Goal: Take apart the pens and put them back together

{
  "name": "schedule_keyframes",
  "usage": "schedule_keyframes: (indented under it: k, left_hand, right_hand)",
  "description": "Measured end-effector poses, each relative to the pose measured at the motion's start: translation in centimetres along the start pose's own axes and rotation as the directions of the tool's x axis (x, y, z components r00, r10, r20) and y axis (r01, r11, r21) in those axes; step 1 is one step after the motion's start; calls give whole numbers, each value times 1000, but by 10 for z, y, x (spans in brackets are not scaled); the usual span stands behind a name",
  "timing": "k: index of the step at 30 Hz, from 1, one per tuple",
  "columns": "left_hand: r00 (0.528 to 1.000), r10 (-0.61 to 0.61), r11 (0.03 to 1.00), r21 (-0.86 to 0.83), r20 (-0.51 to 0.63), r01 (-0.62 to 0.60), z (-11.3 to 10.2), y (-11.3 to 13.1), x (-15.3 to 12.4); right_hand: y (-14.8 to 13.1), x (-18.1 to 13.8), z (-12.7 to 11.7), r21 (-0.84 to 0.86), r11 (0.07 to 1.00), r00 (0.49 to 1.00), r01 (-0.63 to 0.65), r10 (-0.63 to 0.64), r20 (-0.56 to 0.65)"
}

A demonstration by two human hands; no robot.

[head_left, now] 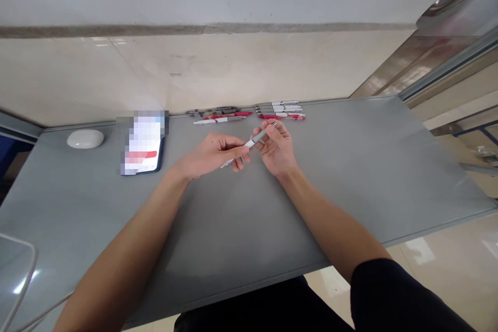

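1. Your left hand [212,154] and right hand [277,148] meet above the middle of the grey table [350,176], both closed on one grey-and-white pen [253,140].
2. The pen's long axis runs on a diagonal: its grey end points up and away toward the far edge of the table, its white end points down toward you and to your left.
3. Your left fingers pinch the white lower half, with a short length of the pen showing below the fingertips; your right fingers wrap the grey upper half, with its tip showing just past them.
4. The pen is held in the air, clear of the table; whether any part of it touches the surface cannot be told.
5. Just beyond the pen, along the far edge of the table, lie two loose rows of pens: a left group of pens [221,115] in grey, red and white, and a right group of pens [280,110] in white and red, all lying roughly along that edge.
6. Left of the pen a smartphone [143,141] lies flat with its screen lit, and further left a white earbud case [85,138] sits near the far edge.
7. Right of the pen the table runs bare to its right edge; between the pen and the near edge only your forearms cross it.
8. A white cable [23,280] curls at the table's near left corner.
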State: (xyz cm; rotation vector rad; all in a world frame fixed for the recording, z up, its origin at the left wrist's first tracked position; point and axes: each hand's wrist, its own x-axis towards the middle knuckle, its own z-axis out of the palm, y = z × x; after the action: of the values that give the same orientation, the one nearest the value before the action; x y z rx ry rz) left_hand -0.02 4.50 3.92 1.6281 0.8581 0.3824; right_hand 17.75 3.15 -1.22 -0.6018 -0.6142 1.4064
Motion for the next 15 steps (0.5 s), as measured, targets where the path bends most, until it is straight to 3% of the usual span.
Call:
schedule_keyframes:
  k: [3, 9, 15]
  left_hand:
    - [999, 22, 999, 28, -32, -21, 3, -1, 1]
    - [972, 70, 984, 175, -224, -31, 9, -6, 5]
    - [998, -5, 1000, -5, -55, 5, 1, -5, 1]
  right_hand:
    - [1, 0, 1, -3, 1000, 999, 20, -20, -38]
    - [3, -1, 5, -30, 998, 989, 54, -58, -139]
    - [0, -1, 1, -11, 1000, 1000, 25, -25, -18]
